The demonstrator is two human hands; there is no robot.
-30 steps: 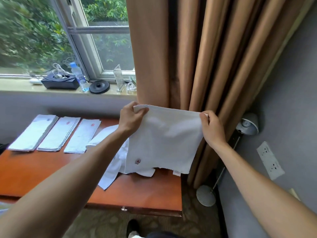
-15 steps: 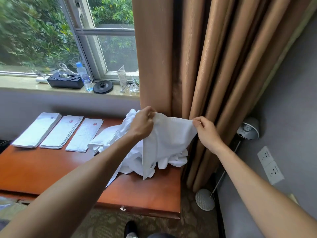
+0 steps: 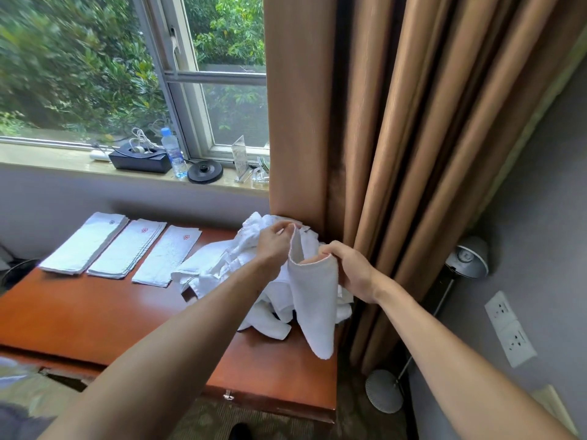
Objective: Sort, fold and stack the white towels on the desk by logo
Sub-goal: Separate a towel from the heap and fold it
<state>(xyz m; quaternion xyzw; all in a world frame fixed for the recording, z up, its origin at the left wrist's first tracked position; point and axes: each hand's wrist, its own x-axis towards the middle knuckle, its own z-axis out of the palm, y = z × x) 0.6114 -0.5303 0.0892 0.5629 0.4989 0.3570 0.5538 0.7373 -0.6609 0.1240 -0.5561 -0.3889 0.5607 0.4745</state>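
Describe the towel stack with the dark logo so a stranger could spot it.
On the wooden desk below the window, three folded stacks lie side by side. It is the leftmost stack; its logo is dark, its neighbours' red.

Tan curtains (image 3: 397, 122) hang in heavy folds just behind the right hand (image 3: 351, 269). Up and left of the left hand (image 3: 273, 247), a white-framed window (image 3: 187, 90) shows green foliage above a pale sill (image 3: 63, 161). The reddish wooden worktop (image 3: 95, 312) spreads below both. Right of the right hand, a grey wall (image 3: 540, 217) bears sockets (image 3: 514, 342), and a floor lamp (image 3: 467, 258) stands beside the curtains.
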